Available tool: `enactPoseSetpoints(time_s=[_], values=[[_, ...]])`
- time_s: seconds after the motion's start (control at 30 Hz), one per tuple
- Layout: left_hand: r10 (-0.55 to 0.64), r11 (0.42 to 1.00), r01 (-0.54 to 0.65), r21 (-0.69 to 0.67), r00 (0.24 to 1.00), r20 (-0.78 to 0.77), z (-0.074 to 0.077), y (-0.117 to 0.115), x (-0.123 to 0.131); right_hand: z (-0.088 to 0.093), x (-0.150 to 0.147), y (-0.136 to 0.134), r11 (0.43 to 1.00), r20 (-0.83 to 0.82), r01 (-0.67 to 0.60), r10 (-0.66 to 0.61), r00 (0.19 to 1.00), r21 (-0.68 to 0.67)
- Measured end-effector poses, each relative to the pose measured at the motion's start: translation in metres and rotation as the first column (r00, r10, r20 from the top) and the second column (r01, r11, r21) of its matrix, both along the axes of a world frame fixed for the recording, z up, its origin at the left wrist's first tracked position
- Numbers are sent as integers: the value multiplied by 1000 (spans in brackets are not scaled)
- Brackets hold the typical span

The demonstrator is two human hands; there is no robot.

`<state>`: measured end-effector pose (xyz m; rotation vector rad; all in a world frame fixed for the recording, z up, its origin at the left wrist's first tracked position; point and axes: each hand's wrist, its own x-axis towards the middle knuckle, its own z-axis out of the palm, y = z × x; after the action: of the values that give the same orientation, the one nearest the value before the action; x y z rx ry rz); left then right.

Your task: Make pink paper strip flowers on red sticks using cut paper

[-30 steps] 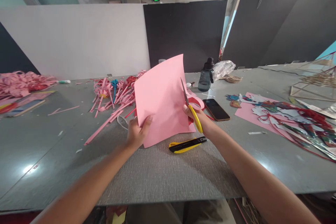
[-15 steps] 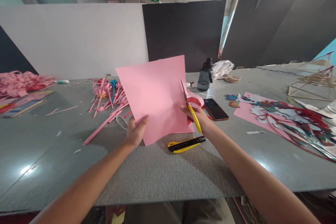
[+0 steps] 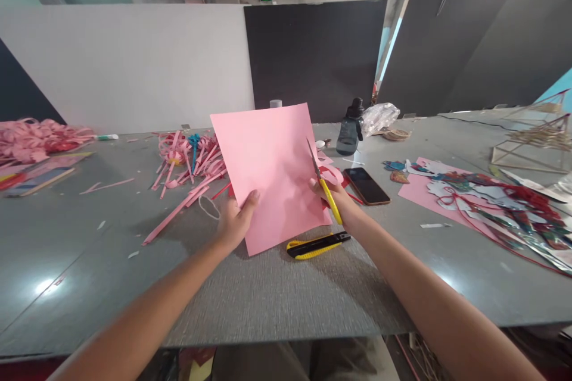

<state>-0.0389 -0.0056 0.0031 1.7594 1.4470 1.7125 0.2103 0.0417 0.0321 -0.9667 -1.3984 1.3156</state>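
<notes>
A sheet of pink paper (image 3: 272, 166) is held up and tilted over the table's middle. My left hand (image 3: 236, 217) grips its lower left edge, thumb in front and fingers hidden behind. In my right hand (image 3: 337, 199) is a pair of scissors with yellow handles (image 3: 329, 199); the blades point up and away along the paper's right edge. Whether those fingers also touch the paper, I cannot tell. Below the sheet a yellow and black utility knife (image 3: 317, 246) lies on the table. Pink and red paper pieces (image 3: 333, 175) lie partly hidden behind the paper and right hand.
A phone (image 3: 367, 185) and a dark water bottle (image 3: 350, 128) are right of centre. Pink paper strips (image 3: 179, 211) lie to the left, with a larger heap (image 3: 36, 143) farther left. Colourful cutouts (image 3: 504, 202) and a stick frame (image 3: 531, 143) occupy the right side.
The pink sheet has turned slightly and its left edge has shifted right. My left hand has moved a little to the right with it. My right hand and the scissors are nearly still.
</notes>
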Motion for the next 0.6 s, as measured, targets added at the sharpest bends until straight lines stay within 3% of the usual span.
enactPoseSetpoints(time_s=[0.13,0.6], values=[[42,996,-30,89,990,-134,2,-2,1,3,-1,-2,1000,-8,3,-3,1000,-3],[71,983,-24,184,964,-254,2,-4,-1,1,1,0,997,17,-60,60,998,44]])
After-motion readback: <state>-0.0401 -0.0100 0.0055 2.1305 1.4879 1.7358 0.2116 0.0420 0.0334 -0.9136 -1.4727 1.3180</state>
